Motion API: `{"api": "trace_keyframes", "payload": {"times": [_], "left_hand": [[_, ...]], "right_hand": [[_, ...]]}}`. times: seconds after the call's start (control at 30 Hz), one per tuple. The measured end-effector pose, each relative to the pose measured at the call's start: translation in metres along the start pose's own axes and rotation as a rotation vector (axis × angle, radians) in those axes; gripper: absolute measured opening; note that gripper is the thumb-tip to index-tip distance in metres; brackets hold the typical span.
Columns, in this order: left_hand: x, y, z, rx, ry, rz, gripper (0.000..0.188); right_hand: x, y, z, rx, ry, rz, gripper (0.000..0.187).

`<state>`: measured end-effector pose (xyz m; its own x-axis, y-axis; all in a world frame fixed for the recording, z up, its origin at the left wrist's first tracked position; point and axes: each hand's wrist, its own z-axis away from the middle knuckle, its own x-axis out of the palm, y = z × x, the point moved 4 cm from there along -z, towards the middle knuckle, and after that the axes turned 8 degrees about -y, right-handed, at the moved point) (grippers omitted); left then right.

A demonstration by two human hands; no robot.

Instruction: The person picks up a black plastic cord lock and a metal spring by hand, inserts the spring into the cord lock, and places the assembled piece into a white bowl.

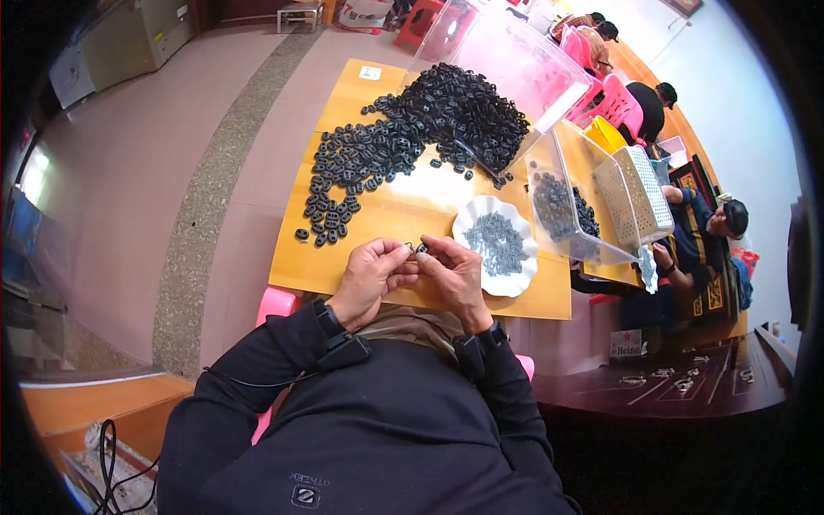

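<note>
My left hand and my right hand meet over the near edge of a yellow wooden table. Between their fingertips they pinch a small black plastic piece with a small metal part at it. A big heap of the same black plastic pieces spreads over the table's far left and middle. A white scalloped dish holding several small grey metal parts lies just right of my right hand.
A tipped clear plastic bin lies behind the heap. Another clear bin with black pieces stands right of the dish, beside a white perforated basket. People sit at tables to the right. Pink stools are nearby.
</note>
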<state>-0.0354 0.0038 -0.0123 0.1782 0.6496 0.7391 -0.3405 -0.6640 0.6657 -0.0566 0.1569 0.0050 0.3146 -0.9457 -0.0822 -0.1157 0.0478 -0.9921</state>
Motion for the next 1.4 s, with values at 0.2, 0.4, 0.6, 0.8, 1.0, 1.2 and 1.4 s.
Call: {"api": "trace_keyframes", "payload": {"times": [0.2, 0.4, 0.6, 0.8, 1.0, 1.2, 1.4], "left_hand": [[0.001, 0.0, -0.001, -0.014, -0.007, -0.013, 0.011], [0.0, -0.001, -0.001, -0.028, -0.016, -0.008, 0.011], [0.003, 0.002, 0.001, -0.035, 0.01, -0.019, 0.01], [0.002, 0.002, 0.002, -0.033, 0.034, -0.044, 0.01], [0.002, 0.004, 0.002, -0.006, 0.05, -0.036, 0.01], [0.003, 0.006, 0.002, 0.005, 0.078, -0.05, 0.016], [0.001, 0.005, 0.003, 0.003, 0.103, -0.076, 0.014]], "right_hand": [[0.001, -0.001, 0.001, -0.03, -0.007, 0.02, 0.03], [0.005, -0.002, 0.003, 0.018, 0.002, -0.055, 0.032], [0.003, 0.002, 0.005, 0.023, 0.009, -0.14, 0.034], [0.001, 0.007, 0.006, 0.062, 0.015, -0.246, 0.036], [0.0, 0.008, 0.007, 0.078, -0.01, -0.3, 0.032], [0.002, 0.008, 0.007, 0.105, -0.036, -0.393, 0.029], [0.003, 0.009, 0.008, 0.086, -0.047, -0.373, 0.029]]}}
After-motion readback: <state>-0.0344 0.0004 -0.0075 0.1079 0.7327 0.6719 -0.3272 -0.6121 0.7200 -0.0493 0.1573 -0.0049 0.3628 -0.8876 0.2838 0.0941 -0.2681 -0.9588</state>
